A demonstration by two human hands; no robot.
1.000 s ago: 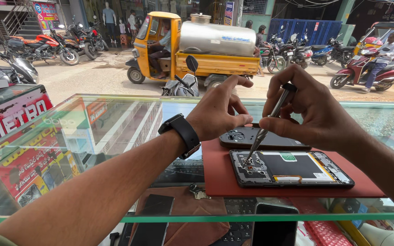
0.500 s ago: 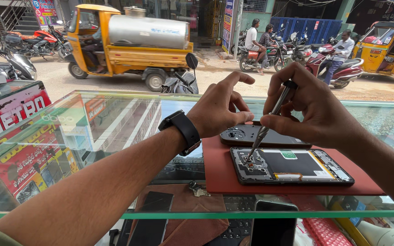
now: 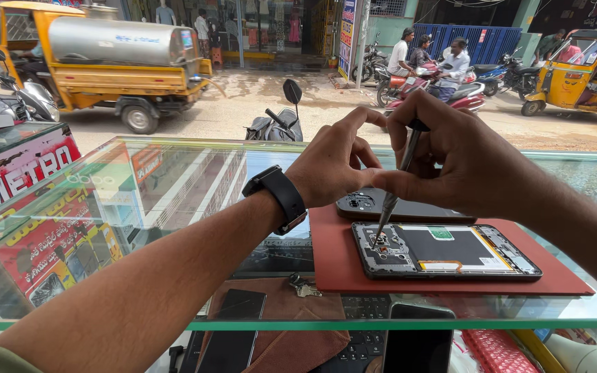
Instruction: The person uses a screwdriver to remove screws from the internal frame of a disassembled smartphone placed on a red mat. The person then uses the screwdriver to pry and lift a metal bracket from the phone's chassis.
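Both hands crowd the space above the opened phone [image 3: 443, 250]: the left hand [image 3: 336, 162] and right hand [image 3: 450, 159] meet around the screwdriver [image 3: 396, 186]. The back cover [image 3: 395, 207] lies just behind the phone. The red mat [image 3: 561, 280] has free room at its right and front parts. The glass counter [image 3: 139, 200] at left is open.

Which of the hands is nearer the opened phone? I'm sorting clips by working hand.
Right. The right hand holds a screwdriver whose tip touches the opened phone; the left hand hovers above, apart.
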